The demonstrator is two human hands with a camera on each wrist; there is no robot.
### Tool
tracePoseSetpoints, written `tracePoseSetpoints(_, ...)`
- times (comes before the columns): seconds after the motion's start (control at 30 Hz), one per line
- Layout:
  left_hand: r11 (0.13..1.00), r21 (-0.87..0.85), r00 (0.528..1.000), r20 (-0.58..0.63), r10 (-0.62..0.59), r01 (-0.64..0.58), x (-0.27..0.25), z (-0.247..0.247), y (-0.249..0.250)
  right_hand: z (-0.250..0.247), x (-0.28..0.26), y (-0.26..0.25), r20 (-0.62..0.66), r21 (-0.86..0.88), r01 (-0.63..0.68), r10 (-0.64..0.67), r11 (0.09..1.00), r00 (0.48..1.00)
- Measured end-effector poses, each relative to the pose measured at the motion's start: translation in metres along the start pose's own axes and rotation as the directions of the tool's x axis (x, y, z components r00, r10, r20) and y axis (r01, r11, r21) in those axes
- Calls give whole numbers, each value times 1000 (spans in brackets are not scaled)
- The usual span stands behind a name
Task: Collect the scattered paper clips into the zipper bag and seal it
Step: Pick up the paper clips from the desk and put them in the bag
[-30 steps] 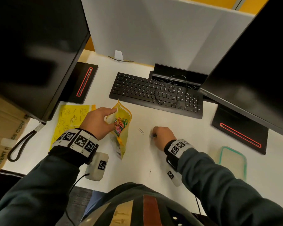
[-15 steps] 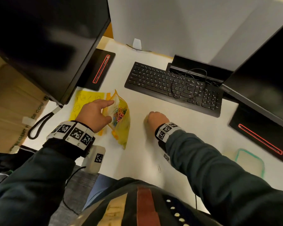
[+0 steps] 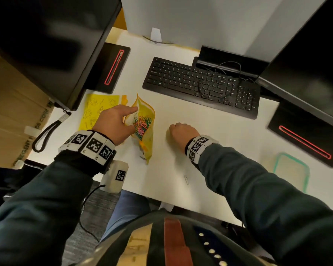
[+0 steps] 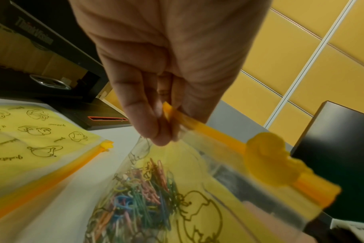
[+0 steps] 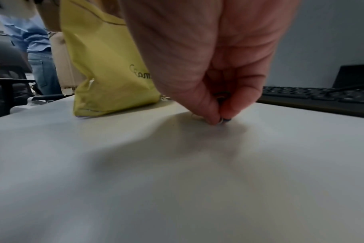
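The yellow translucent plastic zipper bag [image 3: 145,129] is standing on the white desk [image 3: 210,135], its mouth facing upward, in front of the black keyboard [image 3: 202,87]. A tangle of coloured wire paper clips [image 4: 139,185] is sitting inside its lower half. The left hand [image 3: 114,124] is pinching the near end of the bag's orange zipper strip [image 4: 197,125] between thumb and fingers, holding the mouth apart; the orange slider [image 4: 264,152] is sitting partway along the strip.

The right hand [image 3: 181,131] is resting fingertips-down on the desk just beside the bag, thumb and forefinger pressed together on a small clip [image 5: 223,120]; its outline is blurred, so the grip cannot be confirmed in full. One pale paper clip [image 3: 186,179] is lying apart, near the desk's front edge.

Handling judgement: the clips are light, thin and springy, and they are lying flat, so a fingertip pinch or a slide to the edge is advisable. The bag film is soft and limp; it is likely to collapse unless the rim is being held. For sealing, take hold of the slider while bracing the strip end.

A second yellow printed pouch [image 3: 96,110] is lying flat left of the bag. A green-rimmed clear lid [image 3: 288,173] is lying at the right.
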State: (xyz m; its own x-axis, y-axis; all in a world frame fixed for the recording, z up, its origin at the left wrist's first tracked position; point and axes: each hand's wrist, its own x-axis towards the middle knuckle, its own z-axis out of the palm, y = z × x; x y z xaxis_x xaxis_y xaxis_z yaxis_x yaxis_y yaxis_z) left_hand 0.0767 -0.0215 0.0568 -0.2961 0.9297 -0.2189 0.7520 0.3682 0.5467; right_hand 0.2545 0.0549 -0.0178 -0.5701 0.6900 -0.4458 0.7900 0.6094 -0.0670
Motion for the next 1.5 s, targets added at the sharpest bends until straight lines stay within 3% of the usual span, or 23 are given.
tracePoseSetpoints(0.4,998,49,999,49,24,-26,-10,0,5,6,-20,11,-2,148,-91,92,985,996)
tracePoseSetpoints(0.53,998,54,998,56,30,-33,-9,-2,4,16,-38,33,-75,461,-224,290,858,954)
tracePoseSetpoints(0.67,998,44,998,52,32,-34,-7,0,3,18,-56,43,-123,629,-191,338,754,933)
tracePoseSetpoints(0.83,999,25,998,48,32,-34,-6,3,8,17,-42,19,-109,575,-151,259,804,960)
tracePoseSetpoints(1.03,999,33,998,49,26,-28,-5,3,9,9,-22,-6,-26,343,-125,142,931,990)
tracePoseSetpoints(1.2,1000,27,999,41,14,-15,-4,5,9,4,-19,-11,33,191,-127,123,973,992)
tracePoseSetpoints(1.37,999,30,999,40,11,-12,-4,6,9,1,-18,-7,69,182,-77,66,980,995)
tracePoseSetpoints(1.5,999,35,999,36,11,-13,-5,6,9,3,-22,4,41,283,-118,110,952,993)
